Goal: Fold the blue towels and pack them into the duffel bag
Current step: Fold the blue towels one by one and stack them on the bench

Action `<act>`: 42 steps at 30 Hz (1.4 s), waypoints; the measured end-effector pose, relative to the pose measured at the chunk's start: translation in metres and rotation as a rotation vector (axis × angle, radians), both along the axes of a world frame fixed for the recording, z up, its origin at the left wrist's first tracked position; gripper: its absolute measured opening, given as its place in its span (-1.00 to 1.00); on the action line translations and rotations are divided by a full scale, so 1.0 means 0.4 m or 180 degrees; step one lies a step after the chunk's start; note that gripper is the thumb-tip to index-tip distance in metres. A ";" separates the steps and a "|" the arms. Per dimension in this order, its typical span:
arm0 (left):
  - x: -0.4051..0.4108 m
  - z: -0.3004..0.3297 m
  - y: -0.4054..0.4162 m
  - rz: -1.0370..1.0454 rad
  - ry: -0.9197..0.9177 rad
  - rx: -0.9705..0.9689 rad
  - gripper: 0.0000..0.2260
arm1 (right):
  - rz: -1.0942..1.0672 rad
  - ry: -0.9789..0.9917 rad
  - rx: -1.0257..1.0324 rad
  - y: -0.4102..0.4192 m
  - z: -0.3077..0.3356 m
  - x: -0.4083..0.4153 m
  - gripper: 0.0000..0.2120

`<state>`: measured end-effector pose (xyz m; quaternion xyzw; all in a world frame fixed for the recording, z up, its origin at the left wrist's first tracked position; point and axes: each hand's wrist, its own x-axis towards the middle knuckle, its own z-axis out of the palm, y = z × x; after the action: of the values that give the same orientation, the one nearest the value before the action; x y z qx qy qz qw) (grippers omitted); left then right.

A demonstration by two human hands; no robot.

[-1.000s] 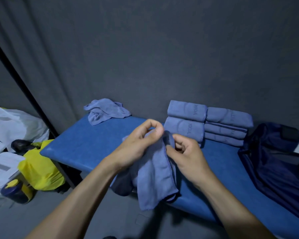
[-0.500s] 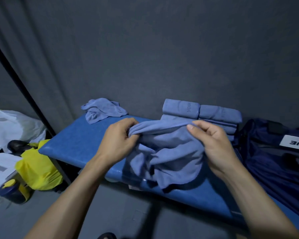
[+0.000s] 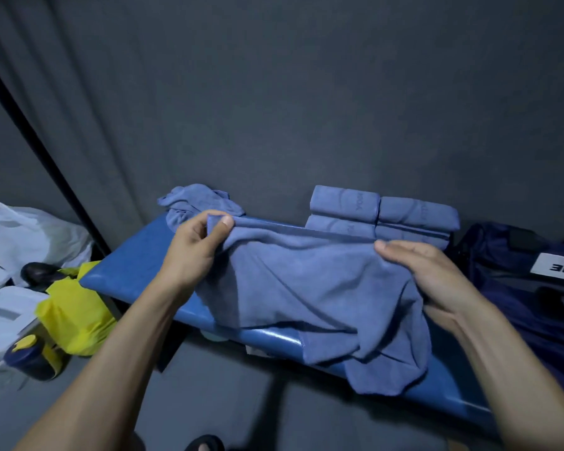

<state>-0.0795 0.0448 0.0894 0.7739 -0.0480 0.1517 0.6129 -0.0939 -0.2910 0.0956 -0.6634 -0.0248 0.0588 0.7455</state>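
Observation:
A blue towel (image 3: 310, 288) is stretched between my hands above the blue padded table (image 3: 134, 265), its lower part draping over the table's front edge. My left hand (image 3: 196, 249) pinches the towel's top left corner between thumb and fingers. My right hand (image 3: 420, 271) holds the top right edge, thumb on top and fingers hidden under the cloth. Behind the towel, several folded blue towels (image 3: 381, 213) are stacked against the wall. One crumpled blue towel (image 3: 196, 203) lies at the table's back left. The dark navy duffel bag (image 3: 528, 288) sits open at the right end.
On the floor at the left are a yellow bag (image 3: 75, 307), a white plastic bag (image 3: 30, 236), white boxes (image 3: 7, 317) and a dark bottle with a yellow lid (image 3: 30, 359). A grey curtain (image 3: 274, 92) hangs behind the table. A dark pole (image 3: 43, 154) slants at the left.
My hands have moved apart, spreading the bunched towel wide along its top edge. The towel now hangs flat over the table's front.

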 end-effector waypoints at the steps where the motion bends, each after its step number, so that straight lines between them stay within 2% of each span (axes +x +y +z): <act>1: 0.012 -0.007 0.012 0.0168 -0.0136 -0.0074 -0.83 | 0.0090 -0.0140 -0.0417 -0.001 -0.005 -0.001 -0.83; 3: 0.031 -0.012 0.036 0.0547 -0.0358 -0.0295 -0.89 | 0.0388 -0.0256 -0.1102 -0.005 -0.020 -0.001 -0.80; 6: 0.048 -0.016 0.070 0.1215 -0.0615 -0.0570 -0.87 | 0.0854 -0.0125 -0.1554 -0.014 -0.027 -0.009 -0.68; 7: 0.049 -0.017 0.071 0.1336 -0.0675 -0.0611 -0.87 | 0.0896 -0.0119 -0.1501 -0.015 -0.020 -0.013 -0.66; 9: 0.037 -0.009 0.048 0.1340 -0.0686 -0.0509 -0.89 | 0.0776 -0.0092 -0.0867 -0.009 -0.008 -0.014 -0.64; 11: 0.007 0.011 -0.005 0.0614 -0.0386 -0.0275 -0.91 | 0.0599 -0.0164 -0.0197 0.015 0.017 -0.019 -0.73; 12: -0.014 0.024 -0.040 -0.0024 -0.0148 -0.0132 -0.82 | 0.0587 -0.0277 -0.0116 0.031 0.026 -0.022 -0.78; 15: -0.055 0.045 -0.121 -0.1670 0.0456 0.0209 -0.54 | 0.0878 -0.0758 -0.0685 0.093 0.037 -0.037 -0.84; 16: -0.062 0.046 -0.142 -0.1988 0.0511 0.0391 -0.54 | 0.0988 -0.0830 -0.0850 0.110 0.032 -0.041 -0.85; 18: -0.065 0.042 -0.165 -0.2277 0.0446 0.0738 -0.70 | 0.1004 -0.0824 -0.0876 0.127 0.019 -0.039 -0.83; 20: -0.054 0.036 -0.161 -0.1969 0.0475 0.0686 -0.88 | 0.0856 -0.0724 -0.0656 0.125 0.014 -0.033 -0.81; 22: -0.034 0.026 -0.143 -0.1363 0.0347 0.0539 -0.87 | 0.0778 -0.0662 -0.0615 0.105 0.010 -0.025 -0.79; 26: -0.004 0.019 -0.111 0.0130 -0.0368 0.0802 -0.93 | 0.0647 -0.0718 -0.1141 0.059 0.000 -0.014 -0.86; 30: -0.006 0.033 -0.092 0.0863 -0.0671 0.0584 -0.91 | 0.0529 -0.0534 -0.1004 0.004 -0.004 -0.001 -0.88; 32: -0.009 0.038 -0.088 0.1003 -0.0696 0.0498 -0.93 | 0.0257 -0.0639 -0.1323 -0.016 -0.009 0.009 -0.96; 34: -0.005 0.037 -0.079 0.1005 -0.0697 0.0416 -0.92 | 0.0004 -0.0781 -0.1713 -0.031 -0.014 0.017 -0.89; 35: -0.003 0.035 -0.074 0.0994 -0.0666 0.0381 -0.92 | -0.0059 -0.0792 -0.1712 -0.038 -0.016 0.020 -0.87; 37: 0.000 0.033 -0.064 0.0968 -0.0553 0.0296 -0.90 | -0.0124 -0.0708 -0.1398 -0.051 -0.019 0.021 -0.83; 42: 0.008 0.025 -0.051 0.0942 -0.0293 0.0250 -0.89 | -0.0174 -0.0020 -0.0267 -0.060 -0.002 0.004 -0.73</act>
<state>-0.0763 0.0244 0.0995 0.7882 0.0326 0.2737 0.5503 -0.0923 -0.3150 0.0949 -0.6947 -0.0065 0.0374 0.7183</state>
